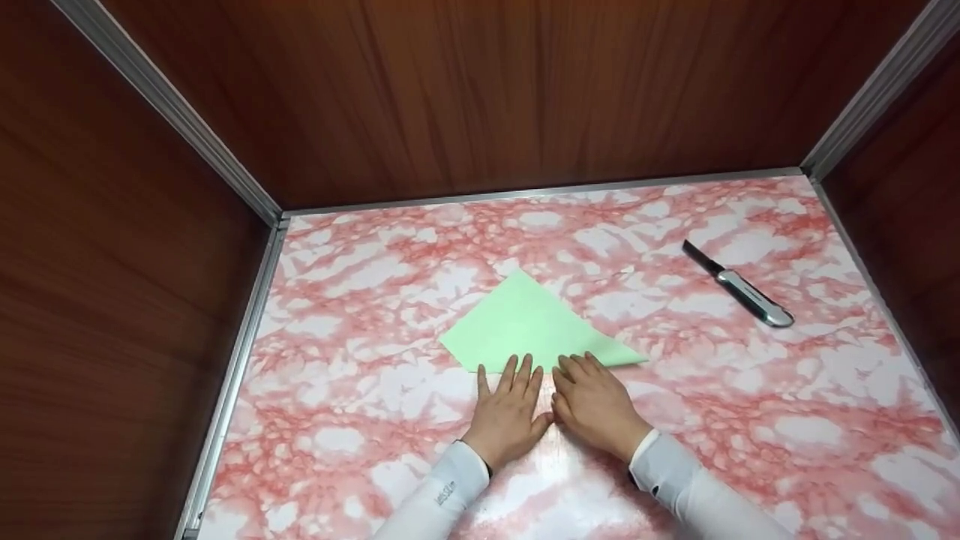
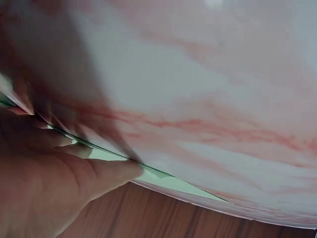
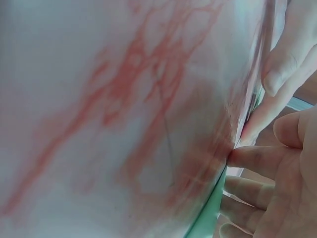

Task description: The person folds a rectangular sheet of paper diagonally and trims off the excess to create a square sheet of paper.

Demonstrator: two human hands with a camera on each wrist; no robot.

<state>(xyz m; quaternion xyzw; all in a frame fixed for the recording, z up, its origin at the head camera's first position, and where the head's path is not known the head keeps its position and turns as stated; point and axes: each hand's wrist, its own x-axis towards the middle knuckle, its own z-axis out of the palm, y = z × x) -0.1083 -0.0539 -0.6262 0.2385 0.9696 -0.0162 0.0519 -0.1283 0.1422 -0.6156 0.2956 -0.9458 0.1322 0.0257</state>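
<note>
Head view shows the green paper [image 1: 521, 319] lying on the table [image 1: 337, 435], just on the far side of both hands. Its long edge faces the person and runs left to right, and one corner points to the far side. The left hand [image 1: 506, 416] has its fingers spread, tips resting on that near edge left of its middle. The right hand [image 1: 600, 409] keeps its fingers closer together and slightly bent, tips pressing the edge; it is the nearer hand to the paper's pointed right corner, where the sheet curls up a little. The knife [image 1: 739, 294] lies well apart, far right, slanting.
</note>
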